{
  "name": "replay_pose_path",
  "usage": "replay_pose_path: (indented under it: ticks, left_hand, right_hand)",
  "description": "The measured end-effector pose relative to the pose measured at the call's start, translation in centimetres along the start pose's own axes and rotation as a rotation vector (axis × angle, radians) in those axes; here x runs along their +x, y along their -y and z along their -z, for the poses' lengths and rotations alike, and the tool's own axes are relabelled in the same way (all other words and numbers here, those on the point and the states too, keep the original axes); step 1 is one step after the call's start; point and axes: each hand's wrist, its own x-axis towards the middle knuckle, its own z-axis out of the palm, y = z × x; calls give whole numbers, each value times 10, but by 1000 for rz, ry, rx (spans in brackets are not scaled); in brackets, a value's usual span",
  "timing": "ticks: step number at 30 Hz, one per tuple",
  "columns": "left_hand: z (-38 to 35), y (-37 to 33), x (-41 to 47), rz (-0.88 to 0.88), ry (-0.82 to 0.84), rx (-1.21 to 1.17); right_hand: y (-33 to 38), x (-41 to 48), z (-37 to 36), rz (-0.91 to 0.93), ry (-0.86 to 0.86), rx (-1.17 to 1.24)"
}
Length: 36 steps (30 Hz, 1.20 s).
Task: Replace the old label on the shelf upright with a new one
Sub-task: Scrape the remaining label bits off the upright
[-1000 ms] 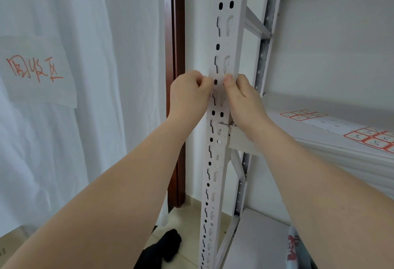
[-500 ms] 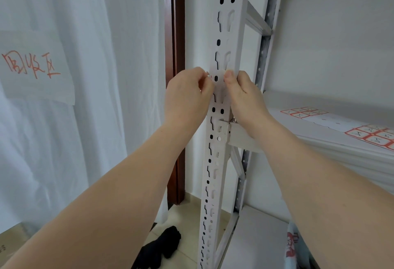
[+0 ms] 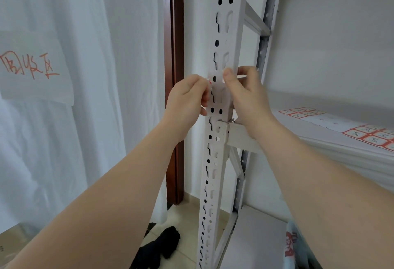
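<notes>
Working the label step on the shelf upright (image 3: 226, 23), which runs up between both hands: the left hand (image 3: 185, 102) pinches the red-marked left edge of the label (image 3: 220, 96) on the post face, while the right hand (image 3: 247, 94) curls round the post, thumb pressed on the label's top right corner. Can't tell if it's the old or new label; the next move probably needs a slow, even peel or a smooth-down over the slots. Sticker sheets (image 3: 371, 135) lie beyond the right wrist, the cross beam (image 3: 241, 136) sits just under it and black cloth (image 3: 162, 247) lies below the left forearm, none of them in the way.
</notes>
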Motion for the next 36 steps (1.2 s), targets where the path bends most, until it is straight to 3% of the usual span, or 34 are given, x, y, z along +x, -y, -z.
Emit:
replay_pose_path:
  ticks: [5,9,14,20,28,32,36]
  left_hand:
    - [1,-2,-7,50,139,-106]
    - [-2,-7,-9,16,190,-108]
    - [-2,-12,-12,-13,182,-35]
    - [-2,-18,-15,96,184,-138]
    - [4,-9,0,9,-176,89]
    - [2,-4,10,52,-121,98]
    - [-4,-3,14,175,-22,-72]
  right_hand:
    - [1,-10,3,194,-183,-7]
    - [10,-22,3,220,-45,60]
    - [17,-23,7,149,-30,94]
    - [20,-24,4,123,-136,27]
    - [8,-17,9,-90,-221,96]
    - [6,-14,12,-131,-214,135]
    - [4,-8,14,-186,-205,265]
